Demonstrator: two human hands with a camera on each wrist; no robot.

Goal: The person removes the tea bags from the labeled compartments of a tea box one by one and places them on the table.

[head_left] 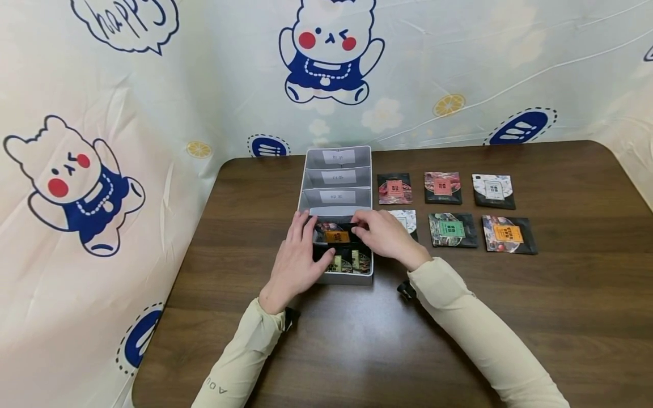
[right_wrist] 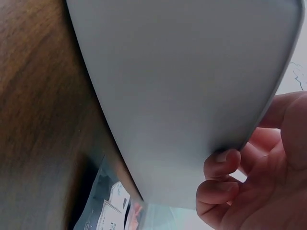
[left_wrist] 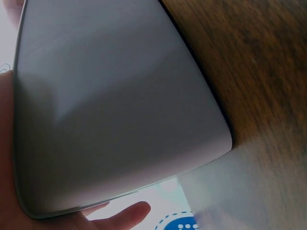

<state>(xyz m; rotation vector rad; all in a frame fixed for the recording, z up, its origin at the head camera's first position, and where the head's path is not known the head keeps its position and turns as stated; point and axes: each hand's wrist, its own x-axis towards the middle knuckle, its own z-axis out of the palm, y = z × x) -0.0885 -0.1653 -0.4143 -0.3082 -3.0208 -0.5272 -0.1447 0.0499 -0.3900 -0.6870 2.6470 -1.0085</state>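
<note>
A grey divided box (head_left: pixel 340 279) stands between my hands, with paper labels in its far compartments. A black tea sachet with an orange label (head_left: pixel 337 236) sits upright in a near compartment; several sachets with yellow-green labels (head_left: pixel 361 260) are in front of it. My right hand (head_left: pixel 389 237) reaches over the box's right side and pinches the orange-labelled sachet near its upper right corner. In the right wrist view its other fingers (right_wrist: pixel 218 191) curl beside the outer wall. My left hand (head_left: pixel 293 263) lies across the left rim, fingers extended, thumb by the sachet's lower left edge.
Right of the box lie two red-label sachets (head_left: pixel 395 188) (head_left: pixel 442 187), a white one (head_left: pixel 493 191), a green-label one (head_left: pixel 453 229) and an orange-label one (head_left: pixel 509 234). Another white sachet (head_left: pixel 406 220) is partly behind my right hand. A patterned cloth (head_left: pixel 229 102) borders the wooden table (head_left: pixel 357 340).
</note>
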